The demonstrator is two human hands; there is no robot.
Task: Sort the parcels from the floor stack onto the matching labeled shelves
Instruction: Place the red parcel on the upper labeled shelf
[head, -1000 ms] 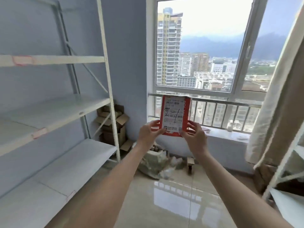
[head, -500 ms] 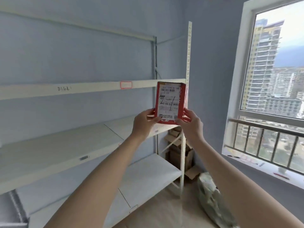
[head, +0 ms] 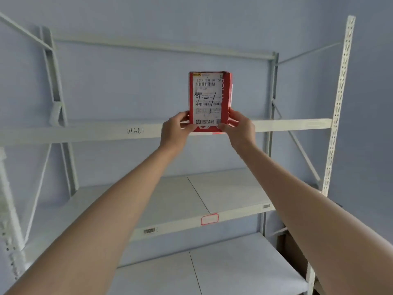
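A small red parcel (head: 209, 96) stands upright in the air in front of the white shelving unit. Its white shipping label faces me, with "2-1" handwritten across it in black. My left hand (head: 175, 130) grips its lower left corner and my right hand (head: 239, 129) grips its lower right corner, both arms stretched forward and up. The parcel's bottom edge is level with the upper shelf beam (head: 85, 135), which bears the handwritten mark "D1621". It hangs in front of that shelf, not resting on it.
The middle shelf (head: 234, 188) carries a red-outlined label (head: 209, 219) and a barcode sticker (head: 150, 231) on its front beam. A lower shelf (head: 244, 262) lies beneath. A perforated white upright (head: 338, 103) stands at the right. Cardboard (head: 295, 252) shows at lower right.
My view has swung left from the window to face the shelving head-on. Both hands kept their hold and carried the parcel up to the upper shelf beam.
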